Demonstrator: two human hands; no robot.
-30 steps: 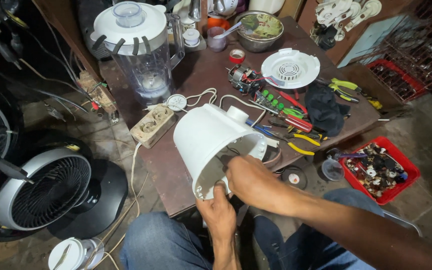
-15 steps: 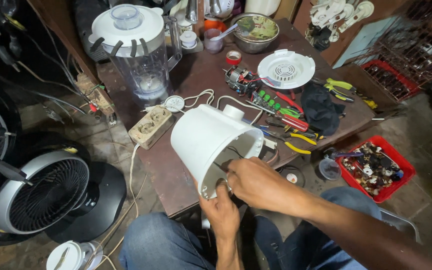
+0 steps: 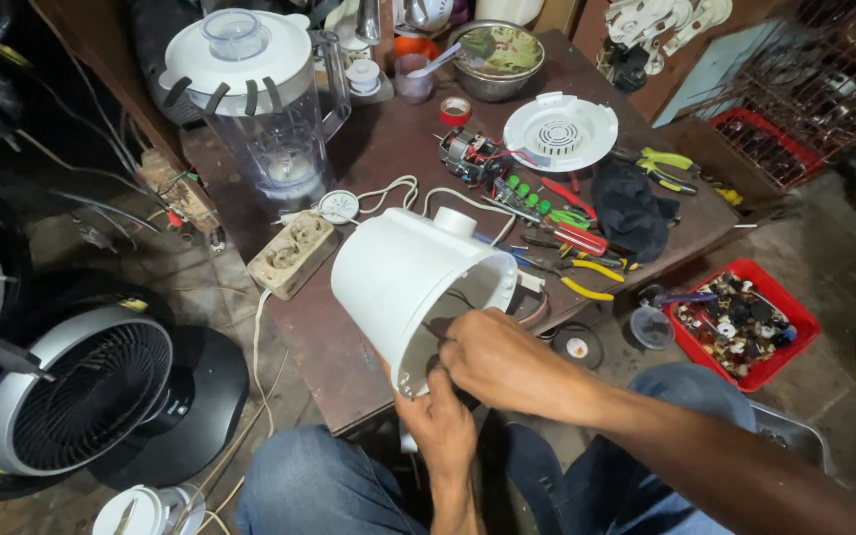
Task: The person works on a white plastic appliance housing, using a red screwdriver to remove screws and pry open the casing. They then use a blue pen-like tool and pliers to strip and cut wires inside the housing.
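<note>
Our left hand (image 3: 440,428) still grips the white blender base (image 3: 418,282) rim at surface's near edge; right hand (image 3: 502,359), fingers curled inside, unchanged vs. earlier; grasp unclear.

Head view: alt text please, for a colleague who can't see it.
Both hands work at the open end of a white blender base tilted over a brown workbench: left hand under its rim, right hand reaching inside. Screwdrivers and a blender jug sit behind.

2 bare forearms, no sleeves — blue denim jeans (image 3: 319,485) over both knees — no gloves or rings.
</note>
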